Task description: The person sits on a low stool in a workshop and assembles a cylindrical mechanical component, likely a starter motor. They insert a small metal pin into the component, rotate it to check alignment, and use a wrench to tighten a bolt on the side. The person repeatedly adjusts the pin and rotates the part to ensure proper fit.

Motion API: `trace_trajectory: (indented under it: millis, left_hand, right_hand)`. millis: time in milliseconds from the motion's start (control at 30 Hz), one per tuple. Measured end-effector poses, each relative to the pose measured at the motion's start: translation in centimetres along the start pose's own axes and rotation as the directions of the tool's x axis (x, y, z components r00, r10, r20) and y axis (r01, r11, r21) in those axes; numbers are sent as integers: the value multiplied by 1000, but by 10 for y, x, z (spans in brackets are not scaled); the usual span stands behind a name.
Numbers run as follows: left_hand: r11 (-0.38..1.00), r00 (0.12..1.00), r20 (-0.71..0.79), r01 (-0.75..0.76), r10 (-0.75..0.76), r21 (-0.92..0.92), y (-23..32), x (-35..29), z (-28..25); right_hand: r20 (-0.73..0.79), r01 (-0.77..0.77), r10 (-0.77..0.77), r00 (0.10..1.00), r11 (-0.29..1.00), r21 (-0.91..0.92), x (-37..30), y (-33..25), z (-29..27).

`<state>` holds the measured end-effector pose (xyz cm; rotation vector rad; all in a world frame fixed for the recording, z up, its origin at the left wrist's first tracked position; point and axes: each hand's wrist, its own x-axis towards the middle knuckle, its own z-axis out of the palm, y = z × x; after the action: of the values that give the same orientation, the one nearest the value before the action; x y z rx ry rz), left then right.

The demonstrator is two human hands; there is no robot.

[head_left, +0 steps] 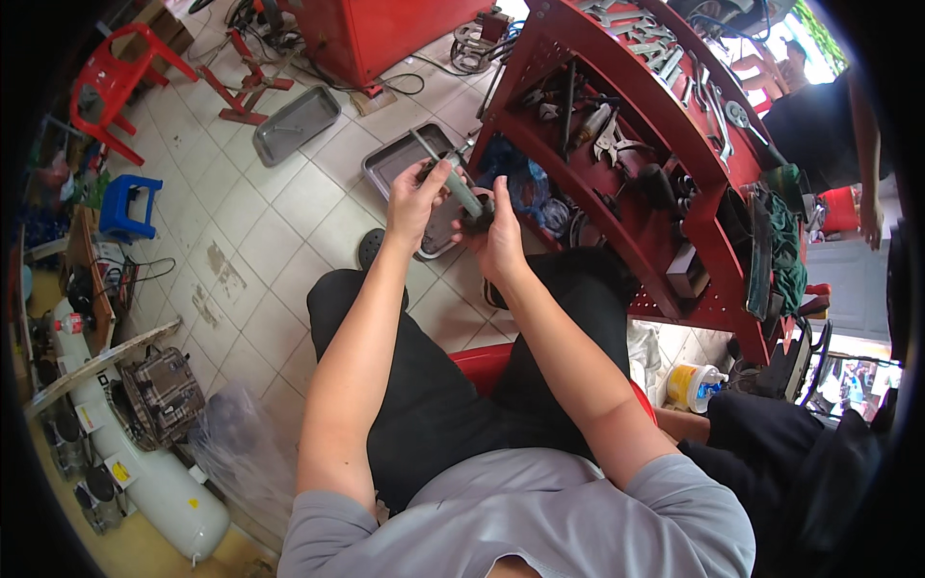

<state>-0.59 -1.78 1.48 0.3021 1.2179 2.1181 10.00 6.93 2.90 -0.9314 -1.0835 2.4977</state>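
Note:
In front of my knees, both hands hold a grey-green cylindrical metal part (pixel 463 192) with a dark wider end and a thin rod-like piece at its far end. I cannot make out its exact kind. My left hand (pixel 415 206) is closed around its upper left side, thumb along the top. At the dark lower end, my right hand (pixel 501 238) grips with the thumb raised along the side; its fingers are partly hidden behind the part. Below the hands a grey metal tray (pixel 377 171) rests on the tiled floor, partly covered by them.
To the right stands a red tool cart (pixel 617 226) with wrenches (pixel 660 48) on top and pliers (pixel 617 144) on its shelf. Another grey tray (pixel 297 125), a blue stool (pixel 131 207) and a red chair (pixel 106 82) are at left. Another person's arm (pixel 865 154) is at far right.

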Motion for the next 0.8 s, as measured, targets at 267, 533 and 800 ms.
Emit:
trace_trajectory:
  millis: [267,533,800]
  left_hand:
    - [994,997,-11,-80,81,68,-8,-9,25]
    - [953,959,-226,102,-170,-285,-26,6,-3]
    - [892,870,-342,207,-356,-402,-19,46,-7]
  right_hand:
    - [175,-14,11,984,1000,17,-1,-5,15]
    - [-136,-171,127,983,904,-393,44,12,-28]
    - [49,36,49,998,234,-972,118,68,-100]
